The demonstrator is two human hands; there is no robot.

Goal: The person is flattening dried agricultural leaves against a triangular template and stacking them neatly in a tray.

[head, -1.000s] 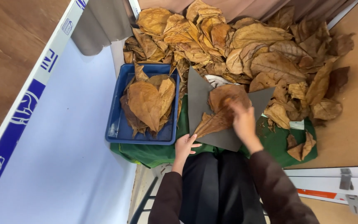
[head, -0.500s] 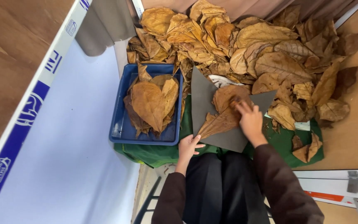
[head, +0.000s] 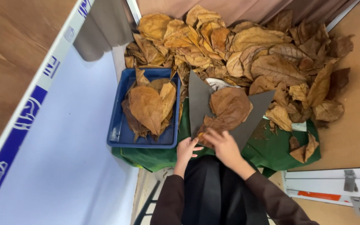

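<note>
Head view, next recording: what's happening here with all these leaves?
A person seated at a green cloth has both hands on a large dried brown leaf lying on a dark grey board. The left hand and right hand press at the leaf's near end. To the left, a blue tray holds several similar leaves, and a big loose pile of dried leaves lies beyond the board.
</note>
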